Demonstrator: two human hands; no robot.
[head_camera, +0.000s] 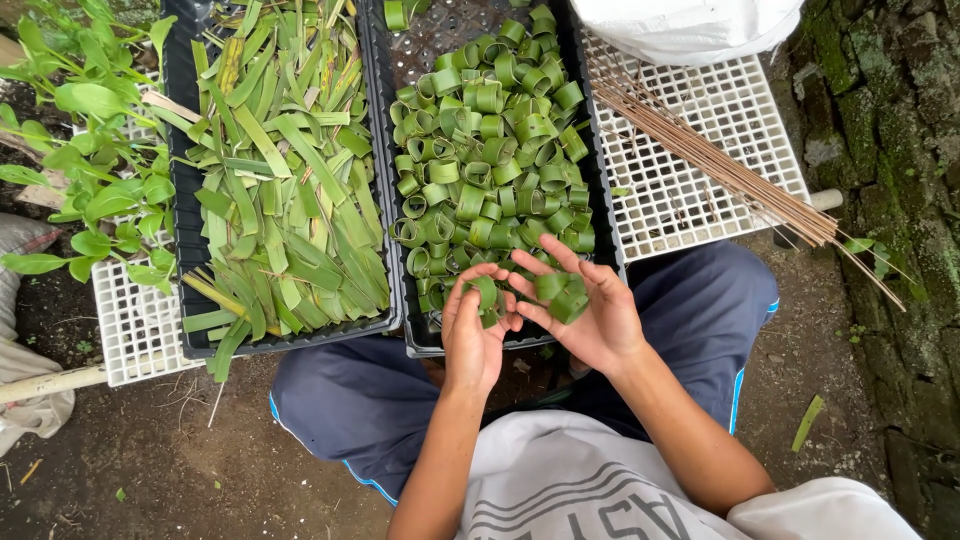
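Observation:
My left hand holds a small green leaf ring between its fingertips, over the near edge of a black tray. My right hand lies palm up beside it, cradling a couple of rolled leaf rings in the fingers. The two hands touch at the fingertips. The tray behind them is heaped with several more rolled leaf rings.
A second black tray at the left holds flat cut leaf strips. Both trays rest on a white plastic grid. A bundle of thin sticks lies across the grid at right. Green plants stand left; a mossy wall rises right.

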